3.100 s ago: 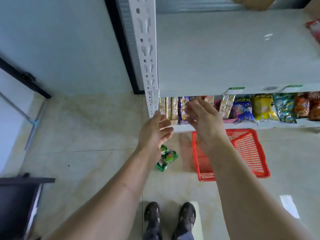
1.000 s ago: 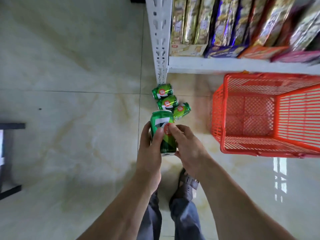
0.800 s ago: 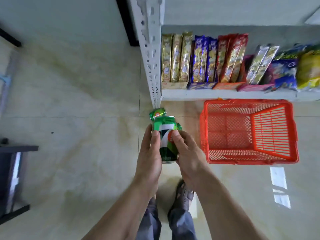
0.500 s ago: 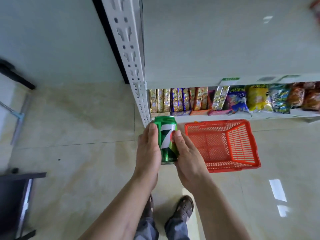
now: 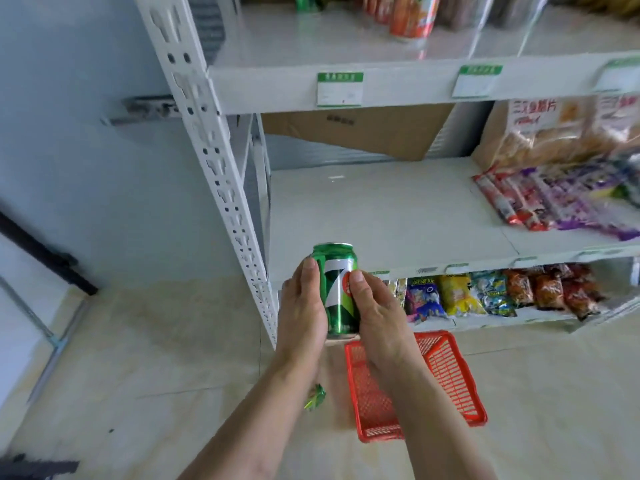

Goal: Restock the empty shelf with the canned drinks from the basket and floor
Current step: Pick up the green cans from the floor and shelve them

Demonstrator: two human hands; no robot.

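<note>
Both hands, the left hand (image 5: pixel 303 311) and right hand (image 5: pixel 375 315), are curled round one upright green can (image 5: pixel 337 289), held just before the bare white shelf (image 5: pixel 381 216).

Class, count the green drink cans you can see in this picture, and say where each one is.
2 for certain: one green can held upright between both hands before the bare shelf, one partly hidden on the floor behind the left forearm. More may be hidden.
</note>
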